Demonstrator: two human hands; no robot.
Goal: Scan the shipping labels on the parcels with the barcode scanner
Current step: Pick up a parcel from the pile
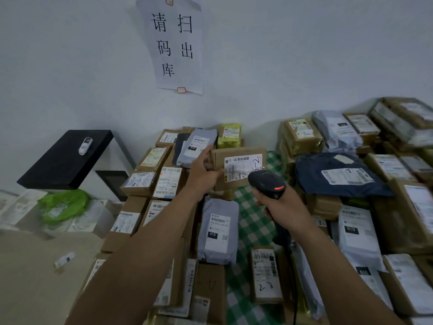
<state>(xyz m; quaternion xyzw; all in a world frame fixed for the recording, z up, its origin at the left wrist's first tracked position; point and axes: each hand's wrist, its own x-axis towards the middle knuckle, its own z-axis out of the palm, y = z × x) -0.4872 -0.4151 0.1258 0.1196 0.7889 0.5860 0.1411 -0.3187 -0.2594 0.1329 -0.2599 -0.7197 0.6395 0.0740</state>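
My left hand grips the left end of a brown cardboard parcel and holds it up above the pile, its white shipping label facing me. My right hand grips the handle of a black barcode scanner, whose head sits just below and in front of the label's right part. A red light glows on the scanner. A bright patch lies across the label. A cable hangs down from the scanner's handle.
Several parcels cover a table with a green checked cloth: brown boxes at left, a grey mailer in the middle, a dark blue bag and more boxes at right. A black shelf stands at left. A paper sign hangs on the wall.
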